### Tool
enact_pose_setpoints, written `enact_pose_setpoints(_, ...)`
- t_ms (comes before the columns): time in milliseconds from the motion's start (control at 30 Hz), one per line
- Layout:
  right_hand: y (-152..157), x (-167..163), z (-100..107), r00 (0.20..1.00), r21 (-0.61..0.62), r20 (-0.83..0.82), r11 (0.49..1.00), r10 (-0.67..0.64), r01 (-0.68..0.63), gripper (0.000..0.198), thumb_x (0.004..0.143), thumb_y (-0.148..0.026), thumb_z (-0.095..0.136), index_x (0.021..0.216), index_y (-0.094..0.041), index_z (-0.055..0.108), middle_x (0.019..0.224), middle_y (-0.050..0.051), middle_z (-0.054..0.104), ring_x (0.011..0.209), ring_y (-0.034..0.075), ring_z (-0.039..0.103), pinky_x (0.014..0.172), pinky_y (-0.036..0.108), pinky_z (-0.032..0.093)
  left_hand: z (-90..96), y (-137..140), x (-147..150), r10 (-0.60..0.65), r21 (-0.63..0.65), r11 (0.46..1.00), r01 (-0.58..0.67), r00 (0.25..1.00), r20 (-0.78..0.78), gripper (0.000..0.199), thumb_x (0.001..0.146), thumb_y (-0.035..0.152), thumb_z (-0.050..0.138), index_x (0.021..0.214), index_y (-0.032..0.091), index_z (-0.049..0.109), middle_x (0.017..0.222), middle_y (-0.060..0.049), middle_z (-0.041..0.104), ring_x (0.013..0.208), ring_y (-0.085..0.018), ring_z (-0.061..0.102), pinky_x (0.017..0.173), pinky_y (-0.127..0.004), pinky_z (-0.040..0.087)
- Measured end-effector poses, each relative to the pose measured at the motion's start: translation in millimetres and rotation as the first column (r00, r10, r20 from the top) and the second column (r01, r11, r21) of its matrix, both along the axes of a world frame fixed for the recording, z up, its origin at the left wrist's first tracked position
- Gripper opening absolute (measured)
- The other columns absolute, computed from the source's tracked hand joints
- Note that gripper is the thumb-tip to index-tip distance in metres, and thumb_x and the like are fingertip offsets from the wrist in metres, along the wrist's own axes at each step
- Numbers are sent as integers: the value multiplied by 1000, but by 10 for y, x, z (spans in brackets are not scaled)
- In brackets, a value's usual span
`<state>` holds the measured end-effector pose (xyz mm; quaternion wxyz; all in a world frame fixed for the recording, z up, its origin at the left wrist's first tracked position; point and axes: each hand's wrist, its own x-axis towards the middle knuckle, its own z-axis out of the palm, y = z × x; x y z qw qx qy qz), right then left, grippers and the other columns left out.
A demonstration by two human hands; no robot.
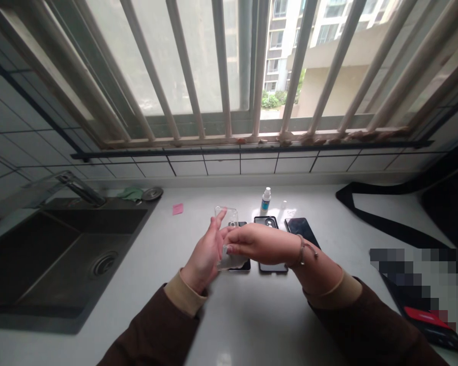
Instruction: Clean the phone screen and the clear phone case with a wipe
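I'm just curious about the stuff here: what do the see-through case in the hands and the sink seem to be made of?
The phone case, held by the left hand, looks like clear soft plastic, probably silicone or TPU: the counter shows through it. The right hand presses a pale wipe on it. The sink looks like brushed steel, dull grey with a soft sheen.

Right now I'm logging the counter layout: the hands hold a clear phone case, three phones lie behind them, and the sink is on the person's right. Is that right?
Not quite. In the head view the sink is on the person's left, not right. The rest holds: the left hand and right hand hold the clear phone case, with three phones behind them.
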<state>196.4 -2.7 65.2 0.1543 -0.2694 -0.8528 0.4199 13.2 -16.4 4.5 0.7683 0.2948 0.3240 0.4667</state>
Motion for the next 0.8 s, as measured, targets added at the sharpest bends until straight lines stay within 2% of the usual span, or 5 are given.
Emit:
enact_pose_setpoints(167, 89, 231, 64, 952, -180, 48, 935, -301, 305, 35, 106, -43, 54, 99, -16, 76, 75, 1, 67, 66, 13, 54, 60, 24, 40, 43, -49, 25, -52, -10, 999, 52, 998, -30, 68, 109, 61, 38, 168, 30, 25, 127, -18, 70, 93, -27, 76, 81, -46, 65)
enact_pose_setpoints(267, 112, 304, 94, 687, 12, -62, 687, -724, 726, 38, 107, -44, 50, 101, -17, 76, 78, 4, 72, 66, 16, 60, 60, 26, 40, 73, -67, 9, -75, -19, 997, 74, 996, -51, 68, 107, 64, 39, 166, 31, 28, 117, -16, 70, 89, -26, 75, 75, -46, 66)
enact_pose_setpoints(367, 114, 246, 41, 518, 273, -238, 455, -822, 848, 37, 110, -40, 45, 112, -19, 75, 86, 7, 77, 74, 20, 67, 67, 28, 43, 98, -84, 8, -104, -41, 994, 102, 994, -46, 68, 106, 65, 40, 164, 30, 32, 113, -15, 71, 90, -27, 75, 77, -46, 65)
enact_pose_setpoints(567, 62, -138, -292, 876, 525, 39, 756, -481, 391, 24, 107, -24, 56, 127, -23, 68, 100, 6, 79, 80, 18, 71, 68, 26, 44, 82, -56, 22, -112, -61, 992, 114, 993, 39, 55, 109, 61, 36, 139, 21, 60, 109, -16, 73, 91, -27, 75, 73, -43, 65)
enact_pose_setpoints(800, -47, -279, -266, 914, 521, 192, 826, -358, 214, 14, 103, -21, 61, 111, -21, 72, 83, 2, 74, 67, 16, 62, 62, 27, 39, -18, 11, -13, 167, -59, 983, -173, 981, -101, 50, 109, 54, 44, 136, 17, 63, 104, -12, 77, 82, -23, 75, 71, -37, 65)
